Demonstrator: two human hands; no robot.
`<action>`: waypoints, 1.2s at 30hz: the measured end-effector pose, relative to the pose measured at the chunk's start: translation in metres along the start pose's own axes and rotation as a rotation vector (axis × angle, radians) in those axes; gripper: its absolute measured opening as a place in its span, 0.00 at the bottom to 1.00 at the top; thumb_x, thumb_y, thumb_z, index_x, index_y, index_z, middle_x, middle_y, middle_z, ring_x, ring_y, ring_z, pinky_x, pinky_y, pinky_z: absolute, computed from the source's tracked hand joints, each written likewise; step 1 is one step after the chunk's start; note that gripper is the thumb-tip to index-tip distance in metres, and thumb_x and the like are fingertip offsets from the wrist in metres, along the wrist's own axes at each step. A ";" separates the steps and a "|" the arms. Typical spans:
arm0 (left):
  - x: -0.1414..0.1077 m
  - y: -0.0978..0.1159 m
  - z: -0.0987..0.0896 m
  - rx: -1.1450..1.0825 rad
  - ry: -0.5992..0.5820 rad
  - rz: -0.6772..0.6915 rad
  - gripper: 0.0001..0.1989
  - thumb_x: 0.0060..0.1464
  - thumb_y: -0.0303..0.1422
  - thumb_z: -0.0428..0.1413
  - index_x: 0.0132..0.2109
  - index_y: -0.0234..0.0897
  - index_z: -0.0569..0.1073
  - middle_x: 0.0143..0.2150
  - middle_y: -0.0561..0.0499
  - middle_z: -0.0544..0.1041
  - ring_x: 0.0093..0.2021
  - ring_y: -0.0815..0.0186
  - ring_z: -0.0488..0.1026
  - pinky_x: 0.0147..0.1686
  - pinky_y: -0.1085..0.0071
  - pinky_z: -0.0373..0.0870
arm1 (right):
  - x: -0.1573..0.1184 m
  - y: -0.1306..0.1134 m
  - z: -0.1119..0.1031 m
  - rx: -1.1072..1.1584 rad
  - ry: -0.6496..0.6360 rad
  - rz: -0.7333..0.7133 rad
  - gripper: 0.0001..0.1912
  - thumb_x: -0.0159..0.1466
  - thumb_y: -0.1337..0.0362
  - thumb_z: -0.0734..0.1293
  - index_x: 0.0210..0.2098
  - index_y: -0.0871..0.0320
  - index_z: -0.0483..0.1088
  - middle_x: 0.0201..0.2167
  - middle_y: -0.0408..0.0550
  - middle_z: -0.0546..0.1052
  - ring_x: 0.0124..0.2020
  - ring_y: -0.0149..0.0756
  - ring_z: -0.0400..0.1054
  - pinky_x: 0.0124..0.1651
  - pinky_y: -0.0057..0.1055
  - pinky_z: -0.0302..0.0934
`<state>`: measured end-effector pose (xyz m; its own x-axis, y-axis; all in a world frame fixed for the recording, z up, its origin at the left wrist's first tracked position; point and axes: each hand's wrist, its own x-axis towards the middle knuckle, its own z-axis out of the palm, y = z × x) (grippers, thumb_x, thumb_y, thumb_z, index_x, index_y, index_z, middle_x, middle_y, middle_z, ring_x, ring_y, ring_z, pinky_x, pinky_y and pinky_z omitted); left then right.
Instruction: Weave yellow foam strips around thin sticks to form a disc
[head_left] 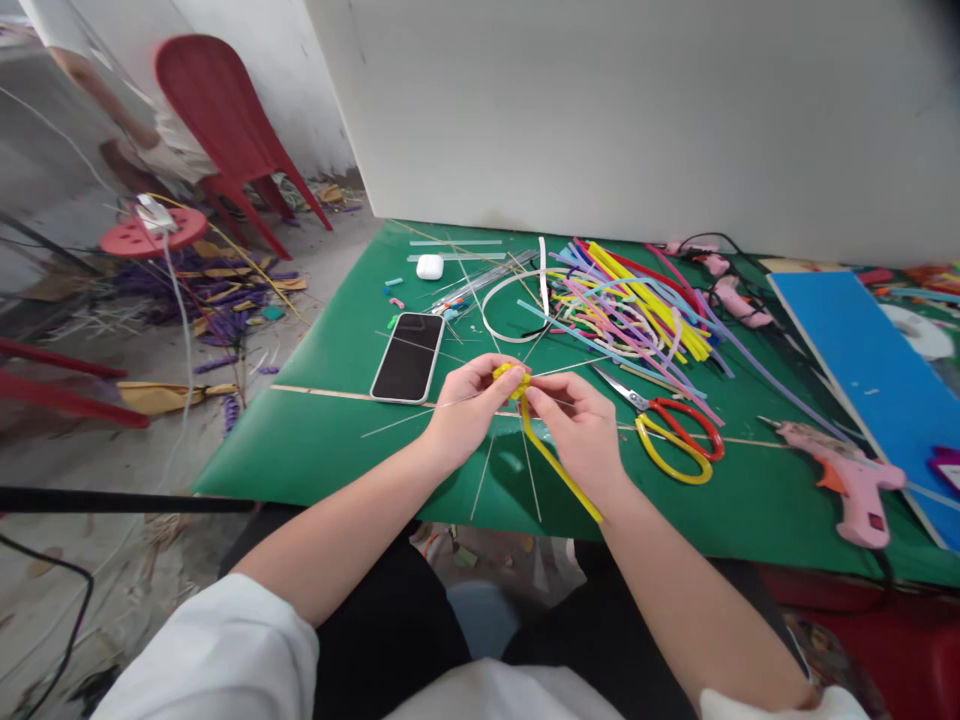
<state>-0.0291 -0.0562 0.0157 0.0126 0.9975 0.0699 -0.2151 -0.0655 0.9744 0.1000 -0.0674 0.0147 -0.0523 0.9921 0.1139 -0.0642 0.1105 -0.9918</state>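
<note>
Over the green surface [322, 450], left hand [472, 398] and right hand [579, 418] both pinch the yellow strip [559, 468] by its bunched end; it looks light, bendy, best held there, though fingers partly hide it.

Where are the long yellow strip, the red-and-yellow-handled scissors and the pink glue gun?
Long yellow strip [559, 468], head view: along its loose length.
Red-and-yellow-handled scissors [638, 401], head view: metal beside the handles.
Pink glue gun [861, 478], head view: its body.
</note>
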 end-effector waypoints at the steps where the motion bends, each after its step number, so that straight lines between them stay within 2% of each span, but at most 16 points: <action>1: 0.000 -0.001 0.000 -0.014 0.000 -0.004 0.09 0.48 0.36 0.58 0.32 0.33 0.72 0.28 0.54 0.71 0.26 0.74 0.67 0.27 0.78 0.65 | 0.001 0.000 0.000 0.016 -0.005 0.014 0.05 0.54 0.63 0.68 0.31 0.55 0.72 0.28 0.41 0.77 0.29 0.28 0.71 0.34 0.26 0.67; 5: 0.000 -0.005 0.001 -0.041 -0.025 -0.009 0.09 0.49 0.36 0.57 0.33 0.34 0.70 0.26 0.55 0.69 0.25 0.74 0.67 0.25 0.76 0.66 | 0.004 0.000 0.001 0.076 -0.034 0.094 0.05 0.52 0.63 0.69 0.29 0.57 0.72 0.25 0.41 0.76 0.26 0.28 0.70 0.32 0.26 0.66; 9: 0.001 -0.007 0.000 -0.026 -0.081 -0.034 0.09 0.51 0.37 0.55 0.35 0.34 0.69 0.28 0.54 0.70 0.26 0.73 0.68 0.27 0.75 0.67 | 0.008 0.003 0.000 0.192 -0.003 0.198 0.06 0.50 0.63 0.70 0.26 0.58 0.71 0.21 0.39 0.74 0.21 0.27 0.68 0.28 0.26 0.65; 11: 0.003 -0.004 -0.007 0.009 -0.202 -0.055 0.11 0.49 0.36 0.57 0.39 0.35 0.70 0.32 0.53 0.72 0.31 0.70 0.71 0.32 0.73 0.69 | 0.012 0.004 -0.005 0.254 0.018 0.254 0.07 0.49 0.62 0.71 0.25 0.58 0.71 0.19 0.39 0.74 0.20 0.26 0.67 0.27 0.27 0.65; 14: 0.012 0.005 -0.028 0.141 -0.480 -0.100 0.23 0.42 0.31 0.62 0.48 0.39 0.69 0.44 0.48 0.74 0.44 0.64 0.71 0.43 0.68 0.68 | 0.018 0.001 -0.016 0.255 0.004 0.297 0.09 0.47 0.61 0.71 0.24 0.59 0.70 0.19 0.40 0.73 0.19 0.27 0.66 0.26 0.27 0.64; 15: 0.015 0.008 -0.037 0.196 -0.565 -0.159 0.24 0.43 0.30 0.61 0.50 0.40 0.68 0.48 0.47 0.73 0.47 0.62 0.70 0.45 0.67 0.68 | 0.020 -0.001 -0.021 0.223 -0.016 0.300 0.09 0.47 0.61 0.71 0.24 0.59 0.70 0.18 0.40 0.73 0.19 0.27 0.66 0.25 0.27 0.64; 17: 0.020 0.016 -0.052 0.210 -0.639 -0.258 0.23 0.46 0.30 0.59 0.52 0.41 0.69 0.49 0.45 0.73 0.48 0.61 0.71 0.45 0.66 0.68 | 0.023 -0.004 -0.028 0.125 -0.063 0.281 0.09 0.47 0.62 0.71 0.24 0.60 0.70 0.18 0.40 0.73 0.19 0.27 0.65 0.25 0.27 0.62; 20: 0.023 0.021 -0.061 0.130 -0.624 -0.333 0.22 0.47 0.29 0.57 0.52 0.39 0.70 0.49 0.42 0.73 0.49 0.58 0.71 0.44 0.65 0.70 | 0.024 -0.005 -0.034 -0.046 -0.112 0.212 0.08 0.48 0.62 0.70 0.25 0.61 0.71 0.18 0.41 0.72 0.19 0.27 0.65 0.24 0.26 0.61; 23: 0.021 0.020 -0.057 0.081 -0.657 -0.376 0.23 0.46 0.27 0.58 0.52 0.39 0.70 0.51 0.42 0.72 0.49 0.58 0.71 0.45 0.63 0.69 | 0.024 -0.003 -0.034 -0.161 -0.135 0.177 0.08 0.49 0.62 0.69 0.26 0.61 0.71 0.18 0.42 0.72 0.19 0.27 0.65 0.23 0.25 0.60; 25: 0.019 0.018 -0.053 0.087 -0.672 -0.408 0.22 0.48 0.28 0.57 0.52 0.39 0.69 0.51 0.42 0.72 0.47 0.58 0.72 0.45 0.62 0.69 | 0.024 -0.002 -0.033 -0.180 -0.151 0.187 0.08 0.49 0.62 0.69 0.25 0.61 0.71 0.17 0.42 0.72 0.19 0.27 0.65 0.22 0.25 0.59; 30: 0.018 0.013 -0.053 0.019 -0.646 -0.476 0.20 0.48 0.28 0.56 0.51 0.35 0.71 0.44 0.40 0.76 0.42 0.57 0.75 0.42 0.62 0.70 | 0.024 -0.003 -0.033 -0.134 -0.178 0.222 0.07 0.48 0.63 0.69 0.24 0.61 0.70 0.17 0.40 0.72 0.18 0.27 0.65 0.22 0.25 0.59; 36: 0.015 0.006 -0.048 -0.091 -0.636 -0.532 0.19 0.52 0.37 0.54 0.50 0.33 0.70 0.41 0.37 0.77 0.38 0.57 0.76 0.37 0.62 0.72 | 0.023 0.002 -0.031 -0.235 -0.154 0.108 0.08 0.50 0.61 0.68 0.27 0.61 0.72 0.21 0.44 0.75 0.22 0.30 0.68 0.25 0.26 0.61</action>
<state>-0.0766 -0.0402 0.0120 0.6782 0.6871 -0.2609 -0.1020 0.4395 0.8924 0.1298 -0.0425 0.0137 -0.1976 0.9803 -0.0033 0.1817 0.0333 -0.9828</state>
